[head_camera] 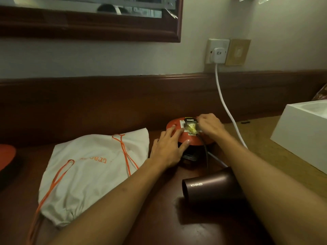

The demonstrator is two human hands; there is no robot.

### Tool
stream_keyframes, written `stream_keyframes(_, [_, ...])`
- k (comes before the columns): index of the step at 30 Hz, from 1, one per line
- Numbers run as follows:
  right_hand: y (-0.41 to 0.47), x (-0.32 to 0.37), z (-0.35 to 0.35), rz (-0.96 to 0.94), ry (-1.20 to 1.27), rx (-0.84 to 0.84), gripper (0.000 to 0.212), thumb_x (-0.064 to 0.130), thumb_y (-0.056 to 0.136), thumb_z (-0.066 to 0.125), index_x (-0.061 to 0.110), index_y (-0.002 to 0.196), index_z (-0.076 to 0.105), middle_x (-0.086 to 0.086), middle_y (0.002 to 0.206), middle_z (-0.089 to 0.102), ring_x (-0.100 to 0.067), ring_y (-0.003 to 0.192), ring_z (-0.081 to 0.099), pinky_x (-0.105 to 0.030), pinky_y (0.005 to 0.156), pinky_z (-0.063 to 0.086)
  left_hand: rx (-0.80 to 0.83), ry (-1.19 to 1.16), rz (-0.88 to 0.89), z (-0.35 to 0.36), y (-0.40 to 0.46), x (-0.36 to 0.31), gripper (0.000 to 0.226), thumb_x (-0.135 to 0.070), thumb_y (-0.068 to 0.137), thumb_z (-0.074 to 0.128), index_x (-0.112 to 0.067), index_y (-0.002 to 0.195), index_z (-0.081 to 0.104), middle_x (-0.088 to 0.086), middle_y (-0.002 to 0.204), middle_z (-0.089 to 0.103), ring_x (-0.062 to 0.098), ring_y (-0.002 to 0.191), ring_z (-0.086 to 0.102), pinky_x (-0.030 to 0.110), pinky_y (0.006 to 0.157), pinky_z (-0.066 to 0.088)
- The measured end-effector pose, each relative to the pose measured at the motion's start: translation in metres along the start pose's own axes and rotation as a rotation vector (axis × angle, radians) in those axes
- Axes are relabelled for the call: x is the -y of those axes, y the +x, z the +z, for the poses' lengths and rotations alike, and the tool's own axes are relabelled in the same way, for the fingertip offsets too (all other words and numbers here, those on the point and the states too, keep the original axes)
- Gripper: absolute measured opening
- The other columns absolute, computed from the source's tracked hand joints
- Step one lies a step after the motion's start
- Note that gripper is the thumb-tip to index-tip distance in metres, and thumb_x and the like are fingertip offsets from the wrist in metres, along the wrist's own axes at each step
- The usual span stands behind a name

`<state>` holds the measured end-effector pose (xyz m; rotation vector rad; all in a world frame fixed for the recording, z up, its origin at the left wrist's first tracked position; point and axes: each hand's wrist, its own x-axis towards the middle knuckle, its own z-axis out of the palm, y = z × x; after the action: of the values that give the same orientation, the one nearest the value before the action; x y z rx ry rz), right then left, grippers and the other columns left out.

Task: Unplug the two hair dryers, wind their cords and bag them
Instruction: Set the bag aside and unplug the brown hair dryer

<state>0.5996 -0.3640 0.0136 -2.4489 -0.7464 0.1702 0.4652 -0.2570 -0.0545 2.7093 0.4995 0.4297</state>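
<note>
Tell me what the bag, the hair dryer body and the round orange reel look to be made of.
Bag: white woven cloth, matte, judging by its soft creases and the orange drawstring cord. Hair dryer: dark maroon shell with a satin sheen, probably plastic, though painted metal cannot be ruled out. Orange reel: smooth, slightly glossy, likely moulded plastic.

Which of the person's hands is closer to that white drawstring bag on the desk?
Left. The left hand rests on the orange extension reel just right of the white bag; the right hand grips the black plug on the reel's far side.
</note>
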Motion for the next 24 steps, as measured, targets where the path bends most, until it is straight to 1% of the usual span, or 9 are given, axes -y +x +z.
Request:
stream_keyframes(2, [-0.002, 0.003, 0.009, 0.032, 0.049, -0.117, 0.047, 0.05, 0.101, 0.042, 0.017, 0.126, 0.065, -0.013, 0.139, 0.057, -0.031, 0.135, 0.043, -0.053, 0.115, 0.027, 0.014, -0.003, 0.003, -0.001, 0.001, 0.0, 0.065, -0.063, 0.102, 0.038, -0.036, 0.159, 0.024, -0.001, 0.17, 0.018, 0.027, 0.152, 0.025, 0.056, 0.118, 0.031])
stream_keyframes(3, [-0.003, 0.007, 0.011, 0.031, 0.028, -0.126, 0.061, 0.059, 0.098, 0.043, 0.011, 0.13, 0.062, -0.015, 0.14, 0.055, -0.032, 0.137, 0.041, -0.052, 0.115, 0.028, 0.017, -0.005, 0.001, -0.002, 0.001, 0.0, 0.066, -0.063, 0.102, 0.039, -0.035, 0.159, 0.025, -0.001, 0.169, 0.019, 0.027, 0.151, 0.025, 0.055, 0.117, 0.031])
stream_keyframes(5, [-0.004, 0.011, 0.015, 0.002, -0.072, -0.121, 0.072, 0.068, 0.089, 0.051, 0.006, 0.126, 0.062, -0.016, 0.134, 0.058, -0.034, 0.126, 0.052, -0.051, 0.106, 0.042, 0.022, -0.042, -0.006, -0.003, 0.002, 0.0, 0.067, -0.063, 0.101, 0.042, -0.033, 0.159, 0.026, -0.001, 0.169, 0.021, 0.028, 0.151, 0.026, 0.054, 0.116, 0.033])
stream_keyframes(7, [-0.004, 0.012, 0.018, -0.051, -0.176, -0.154, 0.068, 0.066, 0.086, 0.059, 0.006, 0.118, 0.063, -0.014, 0.126, 0.061, -0.033, 0.113, 0.06, -0.047, 0.094, 0.052, 0.013, -0.119, -0.021, -0.003, 0.002, 0.0, 0.068, -0.06, 0.1, 0.048, -0.032, 0.158, 0.028, -0.002, 0.168, 0.023, 0.027, 0.149, 0.028, 0.053, 0.116, 0.035])
stream_keyframes(10, [-0.005, 0.014, 0.022, -0.093, -0.241, -0.23, 0.054, 0.057, 0.089, 0.061, 0.007, 0.11, 0.064, -0.012, 0.118, 0.061, -0.031, 0.103, 0.062, -0.041, 0.082, 0.051, -0.036, -0.277, -0.073, 0.0, 0.001, -0.001, 0.073, -0.055, 0.097, 0.058, -0.028, 0.159, 0.029, -0.002, 0.163, 0.031, 0.024, 0.145, 0.032, 0.05, 0.114, 0.038])
stream_keyframes(13, [-0.004, 0.015, 0.023, -0.105, -0.278, -0.244, 0.048, 0.056, 0.09, 0.059, 0.009, 0.102, 0.063, -0.012, 0.112, 0.062, -0.031, 0.096, 0.063, -0.042, 0.081, 0.052, -0.07, -0.312, -0.086, 0.003, 0.0, -0.002, 0.076, -0.054, 0.096, 0.061, -0.025, 0.159, 0.029, -0.002, 0.162, 0.034, 0.022, 0.144, 0.034, 0.047, 0.114, 0.039])
stream_keyframes(19, [-0.005, 0.014, 0.025, -0.127, -0.31, -0.25, 0.047, 0.054, 0.093, 0.057, 0.008, 0.101, 0.063, -0.013, 0.113, 0.061, -0.032, 0.095, 0.063, -0.041, 0.078, 0.05, -0.054, -0.272, -0.075, 0.003, 0.0, 0.001, 0.076, -0.058, 0.096, 0.058, -0.026, 0.159, 0.028, -0.003, 0.163, 0.032, 0.022, 0.145, 0.033, 0.049, 0.115, 0.038])
stream_keyframes(21, [-0.006, 0.014, 0.022, -0.137, -0.259, -0.289, 0.047, 0.053, 0.093, 0.055, 0.007, 0.102, 0.063, -0.012, 0.109, 0.062, -0.031, 0.093, 0.063, -0.042, 0.078, 0.051, -0.048, -0.258, -0.075, 0.002, -0.001, 0.0, 0.077, -0.058, 0.097, 0.057, -0.027, 0.159, 0.027, -0.003, 0.164, 0.032, 0.022, 0.146, 0.033, 0.049, 0.115, 0.038])
stream_keyframes(24, [-0.009, 0.019, 0.016, -0.114, -0.007, -0.375, 0.049, 0.056, 0.091, 0.05, 0.009, 0.098, 0.063, -0.008, 0.097, 0.064, -0.026, 0.083, 0.063, -0.041, 0.073, 0.051, -0.038, -0.249, -0.085, 0.001, 0.001, -0.002, 0.078, -0.058, 0.097, 0.057, -0.027, 0.16, 0.024, -0.004, 0.165, 0.03, 0.022, 0.147, 0.032, 0.05, 0.116, 0.037])
